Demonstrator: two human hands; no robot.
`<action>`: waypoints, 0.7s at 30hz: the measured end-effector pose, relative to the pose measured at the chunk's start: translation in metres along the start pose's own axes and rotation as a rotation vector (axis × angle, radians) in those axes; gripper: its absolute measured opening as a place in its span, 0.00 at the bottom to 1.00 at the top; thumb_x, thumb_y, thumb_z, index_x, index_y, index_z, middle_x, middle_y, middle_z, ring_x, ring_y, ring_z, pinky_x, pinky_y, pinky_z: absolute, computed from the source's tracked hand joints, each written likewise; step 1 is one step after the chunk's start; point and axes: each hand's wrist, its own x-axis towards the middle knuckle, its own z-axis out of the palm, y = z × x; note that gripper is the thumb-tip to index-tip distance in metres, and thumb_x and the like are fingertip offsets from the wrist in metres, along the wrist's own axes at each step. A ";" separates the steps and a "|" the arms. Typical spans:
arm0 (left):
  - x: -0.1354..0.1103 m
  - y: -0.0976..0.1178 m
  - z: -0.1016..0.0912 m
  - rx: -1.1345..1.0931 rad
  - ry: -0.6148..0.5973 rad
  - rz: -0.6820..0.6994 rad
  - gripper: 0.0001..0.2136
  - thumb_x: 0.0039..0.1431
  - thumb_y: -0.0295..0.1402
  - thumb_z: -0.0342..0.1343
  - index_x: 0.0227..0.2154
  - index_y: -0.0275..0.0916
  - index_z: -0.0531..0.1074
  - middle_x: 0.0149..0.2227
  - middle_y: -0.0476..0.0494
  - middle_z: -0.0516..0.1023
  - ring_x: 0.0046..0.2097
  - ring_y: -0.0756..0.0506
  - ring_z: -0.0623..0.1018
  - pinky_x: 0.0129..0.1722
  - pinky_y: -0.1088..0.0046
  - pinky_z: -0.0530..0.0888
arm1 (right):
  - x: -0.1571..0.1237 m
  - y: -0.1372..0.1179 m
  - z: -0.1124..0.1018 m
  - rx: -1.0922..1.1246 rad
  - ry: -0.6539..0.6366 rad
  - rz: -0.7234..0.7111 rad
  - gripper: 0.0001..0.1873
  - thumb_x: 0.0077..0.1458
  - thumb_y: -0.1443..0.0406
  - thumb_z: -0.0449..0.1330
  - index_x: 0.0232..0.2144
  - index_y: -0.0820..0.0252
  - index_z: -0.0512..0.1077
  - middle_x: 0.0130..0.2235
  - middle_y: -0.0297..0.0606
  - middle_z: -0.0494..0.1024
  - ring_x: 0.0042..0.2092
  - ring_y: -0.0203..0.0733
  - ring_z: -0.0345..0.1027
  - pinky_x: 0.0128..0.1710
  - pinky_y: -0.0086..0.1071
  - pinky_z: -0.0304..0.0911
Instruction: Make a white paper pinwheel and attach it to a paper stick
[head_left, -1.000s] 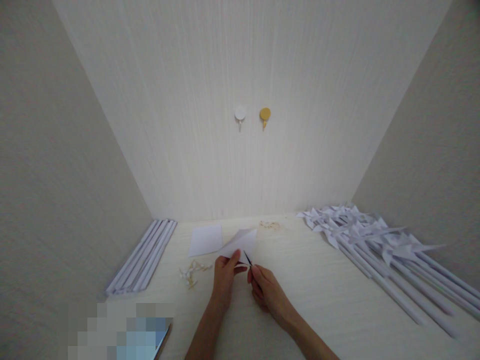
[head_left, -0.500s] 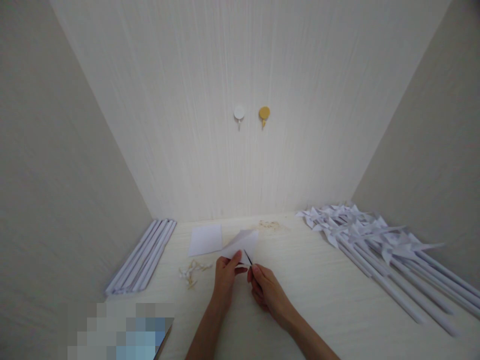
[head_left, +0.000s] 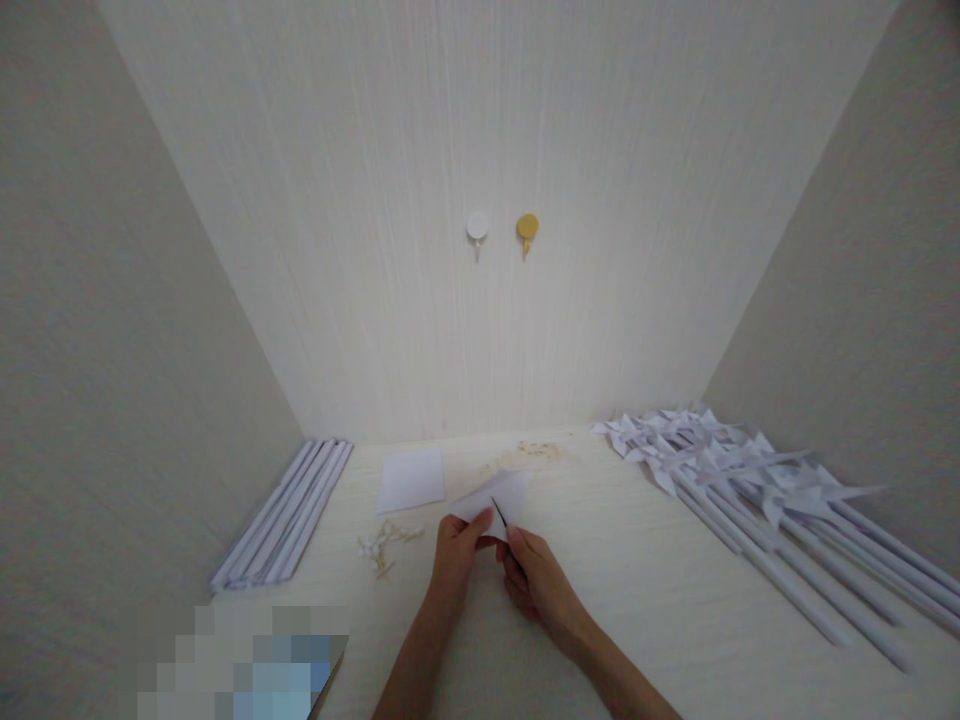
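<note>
My left hand (head_left: pixel 455 562) pinches the near edge of a folded white paper sheet (head_left: pixel 501 491) held just above the tabletop. My right hand (head_left: pixel 536 585) is closed around small dark-bladed scissors (head_left: pixel 498 512), whose tip points up into the paper's edge. Both hands meet at the middle of the table (head_left: pixel 600 600). The fingers of my right hand are partly hidden beneath the hand.
A flat white paper square (head_left: pixel 411 479) lies behind my left hand. Rolled white paper sticks (head_left: pixel 285 522) lie at the left wall. Small pale pins (head_left: pixel 384 545) are scattered near them. Several paper pinwheels on sticks (head_left: pixel 757 490) are piled at the right. Two round hooks (head_left: pixel 502 228) hang on the back wall.
The paper in my hands has tipped down and flattened, shifting slightly right. The scissors stay at its edge. My hands have barely moved.
</note>
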 end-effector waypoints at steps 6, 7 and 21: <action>0.001 -0.001 -0.001 0.004 -0.032 -0.002 0.08 0.32 0.31 0.61 0.18 0.31 0.73 0.18 0.47 0.73 0.20 0.50 0.71 0.23 0.75 0.70 | 0.000 0.001 0.000 0.027 0.023 0.010 0.21 0.42 0.47 0.49 0.17 0.59 0.57 0.08 0.19 0.48 0.09 0.23 0.36 0.07 0.21 0.32; 0.001 -0.001 -0.001 0.001 -0.030 -0.002 0.08 0.32 0.31 0.61 0.18 0.31 0.73 0.18 0.47 0.73 0.21 0.50 0.71 0.23 0.74 0.70 | 0.000 0.001 0.000 0.027 0.026 0.009 0.21 0.42 0.47 0.49 0.17 0.59 0.57 0.08 0.19 0.48 0.09 0.23 0.36 0.07 0.21 0.32; 0.000 -0.001 0.000 -0.012 -0.020 -0.012 0.08 0.32 0.30 0.60 0.19 0.30 0.73 0.19 0.46 0.75 0.21 0.49 0.72 0.24 0.72 0.71 | -0.003 -0.003 0.002 0.008 0.044 0.008 0.19 0.45 0.50 0.48 0.17 0.59 0.57 0.09 0.20 0.48 0.09 0.23 0.37 0.08 0.21 0.33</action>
